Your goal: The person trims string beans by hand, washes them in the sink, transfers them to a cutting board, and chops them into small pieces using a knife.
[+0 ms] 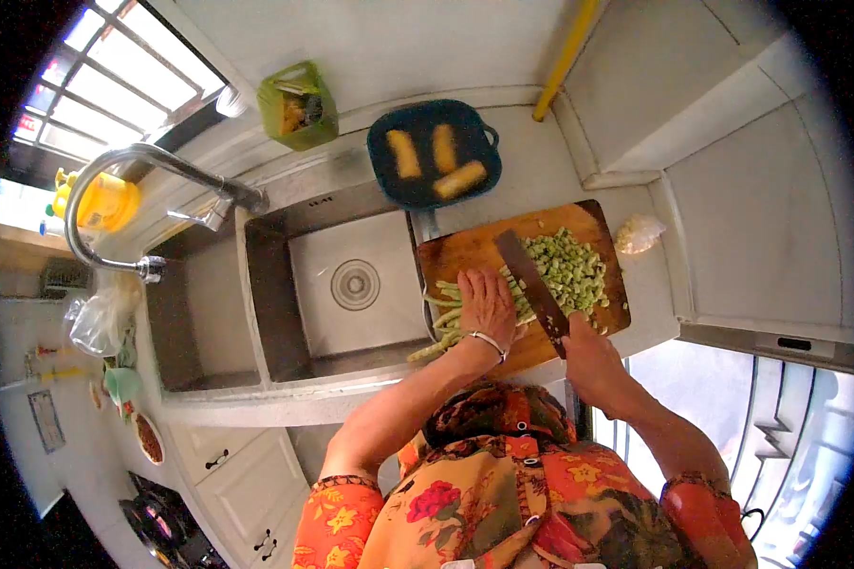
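Observation:
My left hand [487, 305] presses down on a bundle of long green beans [446, 318] on the wooden cutting board [460, 248], its fingers bent over them. A bracelet circles that wrist. My right hand [586, 356] is wrapped round the handle of a dark cleaver [531, 283]. The blade stands just right of my left fingers, slanting from upper left to lower right. To the right of the blade lies a pile of chopped green pieces [569, 270]. Uncut bean ends stick out past the board's left edge, beside the sink.
Left of the board is a double steel sink [351, 332] with a curved faucet [161, 156]. Behind stand a dark blue basket [413, 194] with three yellowish pieces and a green container [323, 128]. A small pale bag [639, 234] lies at the right.

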`<action>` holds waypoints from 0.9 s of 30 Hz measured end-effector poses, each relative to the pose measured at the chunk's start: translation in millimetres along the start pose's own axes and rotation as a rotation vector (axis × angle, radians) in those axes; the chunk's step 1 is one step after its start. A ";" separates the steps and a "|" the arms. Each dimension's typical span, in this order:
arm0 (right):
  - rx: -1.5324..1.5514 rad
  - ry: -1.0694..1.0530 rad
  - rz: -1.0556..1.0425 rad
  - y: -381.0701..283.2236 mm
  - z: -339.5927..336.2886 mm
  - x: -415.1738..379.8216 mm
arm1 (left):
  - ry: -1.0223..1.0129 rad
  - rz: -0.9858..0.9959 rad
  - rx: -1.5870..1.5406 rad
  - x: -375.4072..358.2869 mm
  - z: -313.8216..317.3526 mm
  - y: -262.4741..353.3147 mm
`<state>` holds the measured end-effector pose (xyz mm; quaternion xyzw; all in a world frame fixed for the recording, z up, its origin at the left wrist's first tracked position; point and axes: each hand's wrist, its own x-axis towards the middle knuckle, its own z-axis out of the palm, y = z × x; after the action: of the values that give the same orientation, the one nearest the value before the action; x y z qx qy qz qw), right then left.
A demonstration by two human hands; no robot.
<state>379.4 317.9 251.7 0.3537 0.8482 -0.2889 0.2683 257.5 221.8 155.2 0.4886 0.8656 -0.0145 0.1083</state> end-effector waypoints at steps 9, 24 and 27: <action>-0.140 0.038 -0.156 -4.5 5.9 26.8 | 0.027 -0.009 0.023 4.2 20.0 1.5; -0.164 0.069 -0.278 -14.6 7.7 23.8 | 0.094 0.045 -0.075 -0.9 28.5 -3.3; -0.149 0.048 -0.135 -17.9 13.4 34.9 | 0.059 0.027 -0.077 3.0 16.7 -1.2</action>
<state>348.2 313.8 224.8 0.2818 0.8954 -0.2340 0.2534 257.9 221.4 138.2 0.4961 0.8616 0.0347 0.1016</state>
